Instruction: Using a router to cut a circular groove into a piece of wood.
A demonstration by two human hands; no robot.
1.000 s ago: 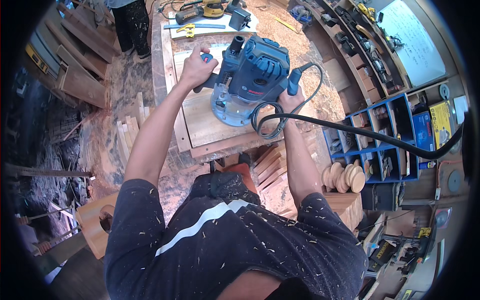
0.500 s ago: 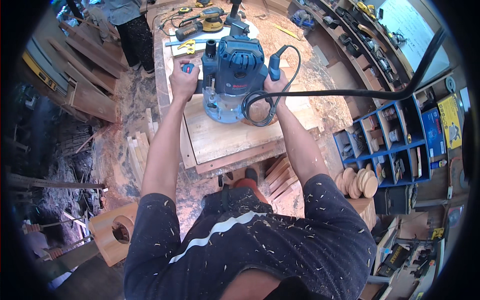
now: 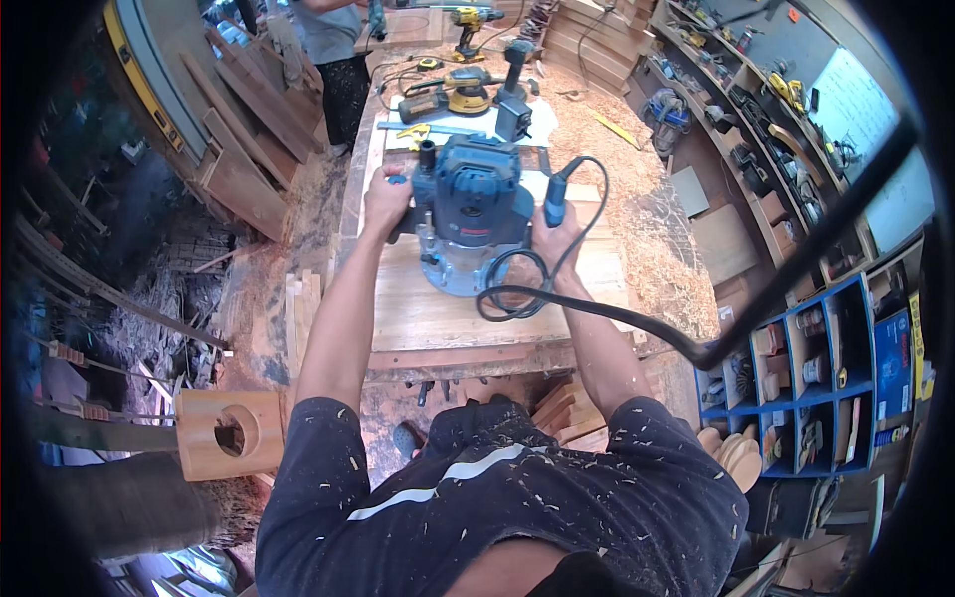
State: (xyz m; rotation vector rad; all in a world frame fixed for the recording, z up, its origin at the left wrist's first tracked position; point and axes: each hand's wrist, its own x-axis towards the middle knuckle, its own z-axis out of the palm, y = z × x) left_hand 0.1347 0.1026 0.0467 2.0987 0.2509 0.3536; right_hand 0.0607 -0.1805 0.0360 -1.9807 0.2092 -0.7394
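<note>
A blue plunge router stands upright on a pale wooden board, on its clear round base. My left hand is closed round the router's left handle, whose blue end shows above the fist. On the other side, my right hand grips the right handle, from which the power cord rises. The black cord loops in front of the router and runs off to the right, close to the camera. The router bit is hidden from view.
Behind the router lie a yellow sander, a yellow clamp and a cordless drill. Wood shavings cover the bench. A blue shelf unit stands right. A person stands at the far left.
My view has tilted and turned, showing more of the bench's far end and the drill there. Both hands stay on the router's handles. The cord hangs lower at the right.
</note>
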